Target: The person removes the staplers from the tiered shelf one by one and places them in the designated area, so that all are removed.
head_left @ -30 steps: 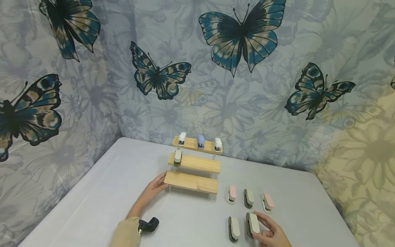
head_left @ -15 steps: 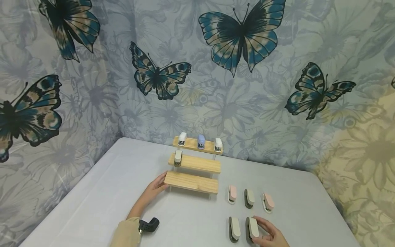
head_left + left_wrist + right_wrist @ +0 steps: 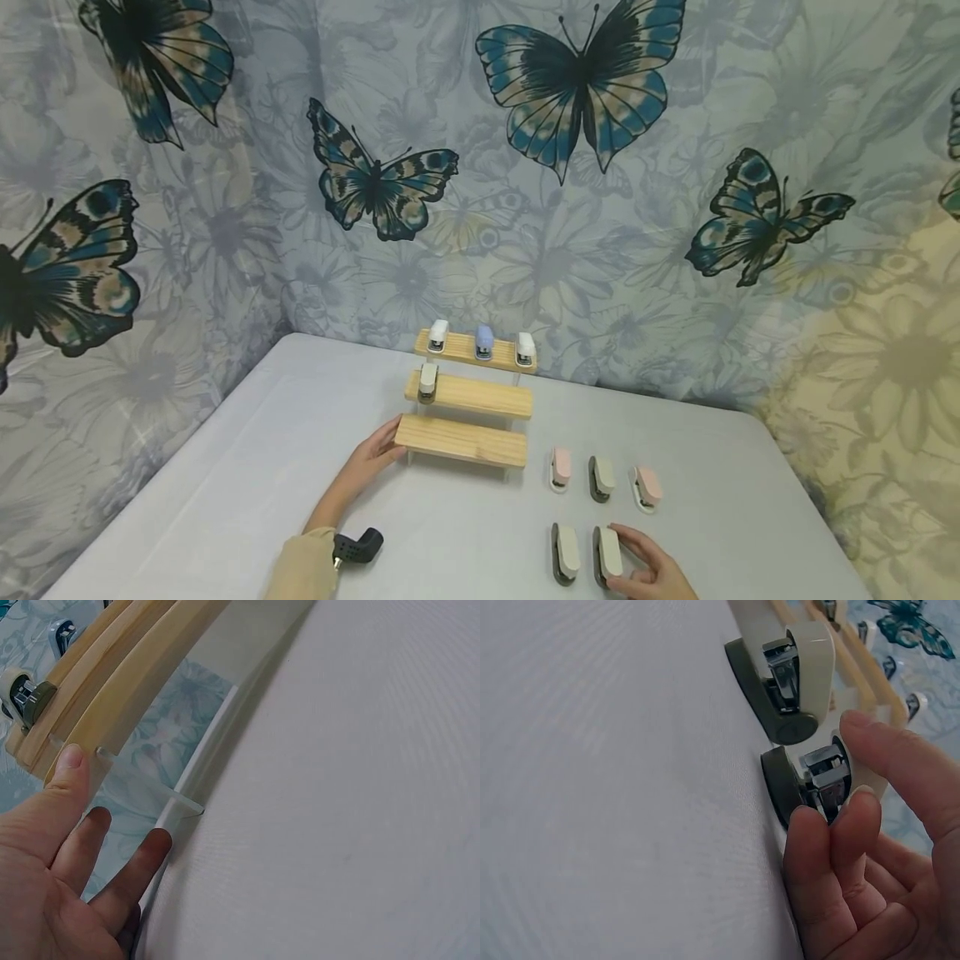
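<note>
My left hand [image 3: 372,457] grips the left end of a three-tier wooden display stand [image 3: 461,440]; in the left wrist view the thumb lies on the front edge of the lowest shelf [image 3: 124,697]. On the table at the front right, my right hand [image 3: 651,565] holds a cream stapler [image 3: 609,552] with a dark green-grey base, fingertips at its two ends. The right wrist view shows this stapler [image 3: 826,776] standing on its base, its metal front facing the camera. A matching stapler [image 3: 567,553] stands close to its left.
Behind are a pink stapler [image 3: 560,468], a cream one [image 3: 601,477] and another pink one [image 3: 647,487]. White [image 3: 438,335], blue [image 3: 483,340] and white [image 3: 525,347] staplers occupy the top shelf. A cream stapler [image 3: 427,382] stands at the middle shelf's left end.
My right hand has drawn the cream stapler slightly toward me and set it more in line with its neighbour. My left hand stays at the stand. The head view has shifted slightly.
</note>
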Demonstrator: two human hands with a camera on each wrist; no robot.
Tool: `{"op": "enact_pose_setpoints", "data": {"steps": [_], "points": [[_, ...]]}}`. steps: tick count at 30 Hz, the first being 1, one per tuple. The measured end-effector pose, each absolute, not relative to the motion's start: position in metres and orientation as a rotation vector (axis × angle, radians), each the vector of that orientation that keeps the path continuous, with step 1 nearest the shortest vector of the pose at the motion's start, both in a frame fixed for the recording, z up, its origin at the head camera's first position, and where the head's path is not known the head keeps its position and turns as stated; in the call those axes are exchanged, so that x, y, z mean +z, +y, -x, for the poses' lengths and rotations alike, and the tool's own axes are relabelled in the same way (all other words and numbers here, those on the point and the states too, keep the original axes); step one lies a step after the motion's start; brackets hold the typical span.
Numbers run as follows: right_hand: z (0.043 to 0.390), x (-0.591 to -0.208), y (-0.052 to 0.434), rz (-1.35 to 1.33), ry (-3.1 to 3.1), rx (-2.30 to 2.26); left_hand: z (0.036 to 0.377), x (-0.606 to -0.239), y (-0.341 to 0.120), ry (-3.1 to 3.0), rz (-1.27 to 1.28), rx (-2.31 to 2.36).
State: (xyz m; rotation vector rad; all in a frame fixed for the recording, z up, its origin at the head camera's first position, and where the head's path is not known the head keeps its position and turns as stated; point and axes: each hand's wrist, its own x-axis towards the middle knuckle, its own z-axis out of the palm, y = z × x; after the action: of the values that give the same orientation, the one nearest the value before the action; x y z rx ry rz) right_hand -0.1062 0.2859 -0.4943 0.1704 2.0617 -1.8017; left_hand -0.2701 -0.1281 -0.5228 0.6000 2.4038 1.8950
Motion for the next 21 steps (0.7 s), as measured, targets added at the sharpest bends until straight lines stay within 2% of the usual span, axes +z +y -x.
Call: {"op": "enact_pose_setpoints", "data": {"steps": [21], "points": [[0.1021, -0.4846, 0.2854, -0.253, 2.108, -1.683, 0.2677, -0.5217, -0.1265, 2.372, -0.545, 1.951]]}}
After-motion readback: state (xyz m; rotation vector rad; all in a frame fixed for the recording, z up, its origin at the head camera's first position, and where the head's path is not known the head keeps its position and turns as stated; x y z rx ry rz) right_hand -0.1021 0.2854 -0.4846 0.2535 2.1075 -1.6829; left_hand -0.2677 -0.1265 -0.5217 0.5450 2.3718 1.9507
